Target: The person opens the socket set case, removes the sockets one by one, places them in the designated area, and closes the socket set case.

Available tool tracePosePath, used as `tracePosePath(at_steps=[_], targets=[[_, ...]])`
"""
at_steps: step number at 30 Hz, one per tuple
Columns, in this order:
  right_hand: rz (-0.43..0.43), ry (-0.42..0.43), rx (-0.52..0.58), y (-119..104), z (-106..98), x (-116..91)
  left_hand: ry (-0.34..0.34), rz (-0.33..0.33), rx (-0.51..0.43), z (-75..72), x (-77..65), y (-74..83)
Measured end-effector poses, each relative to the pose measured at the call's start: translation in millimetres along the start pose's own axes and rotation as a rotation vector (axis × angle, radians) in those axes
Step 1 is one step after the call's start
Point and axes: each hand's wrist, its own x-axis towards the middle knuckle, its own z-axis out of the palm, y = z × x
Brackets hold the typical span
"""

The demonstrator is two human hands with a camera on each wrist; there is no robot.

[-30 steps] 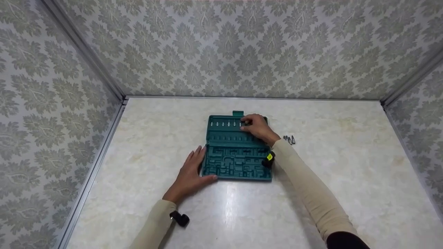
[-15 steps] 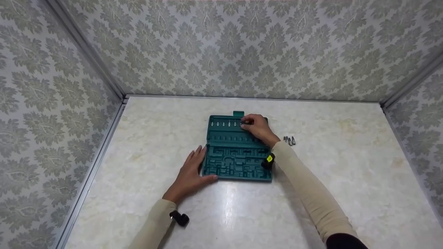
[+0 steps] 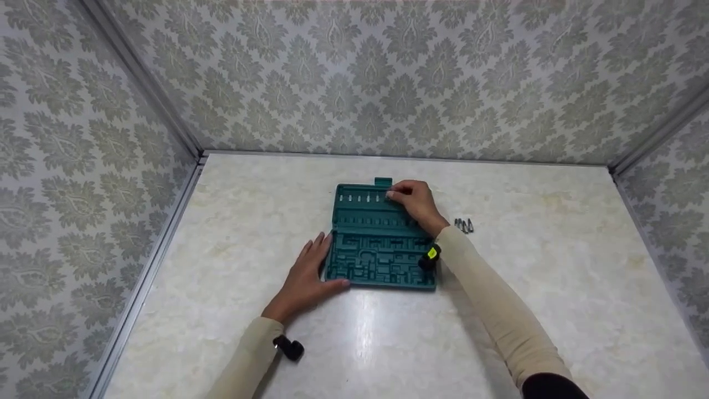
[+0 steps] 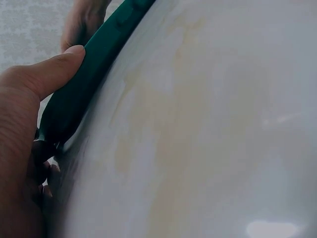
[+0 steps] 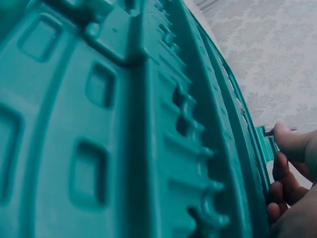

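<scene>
A green moulded plastic tool case point(image 3: 382, 285) lies unfolded on the table. Several small silver bits point(image 3: 359, 198) stand in a row in its far half. My right hand point(image 3: 418, 200) is over the right part of that row, thumb and forefinger pinching a small metal bit point(image 5: 269, 133); dark ends show on either side of the thumb in the right wrist view. Most of this bit is hidden by the fingers. My left hand point(image 3: 304, 280) rests against the case's near left corner, fingers extended along the side and thumb point(image 4: 69, 58) on the front edge.
Several more small dark metal pieces point(image 3: 463, 225) lie on the table right of the case. The near half of the case has many shaped recesses point(image 5: 89, 173). Patterned walls point(image 3: 365, 83) enclose the pale table point(image 3: 249, 205) at back and sides.
My right fingertips have shifted slightly, and the hand has tilted a little upward over the row. The left hand holds its place at the corner.
</scene>
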Motion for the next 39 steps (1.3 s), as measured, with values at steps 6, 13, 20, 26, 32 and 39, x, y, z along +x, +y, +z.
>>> tracePosePath(at_steps=[6, 13, 20, 26, 32, 39], targets=[[-0.034, 0.01, 0.04, 1.8, -15.1, -8.3, -0.009, -0.019, -0.001, 2.1, -0.1, -0.9], [-0.038, 0.03, 0.011, -0.3, -35.9, -25.2, -0.002, -0.024, -0.003, -0.8, -0.7, -2.8], [0.01, 0.066, -0.039, 5.8, -60.2, -39.1, -0.009, -0.028, 0.004, -2.2, -0.1, -3.2], [0.046, 0.109, -0.044, 13.2, -83.7, -54.2, -0.005, -0.016, 0.009, -1.2, 0.5, -3.1], [0.043, 0.126, -0.03, 19.9, -105.0, -67.5, -0.002, -0.027, 0.009, -0.7, 1.3, -2.3], [0.055, 0.159, -0.039, 28.2, -125.0, -83.7, -0.005, -0.027, 0.006, 1.1, 1.4, -1.7]])
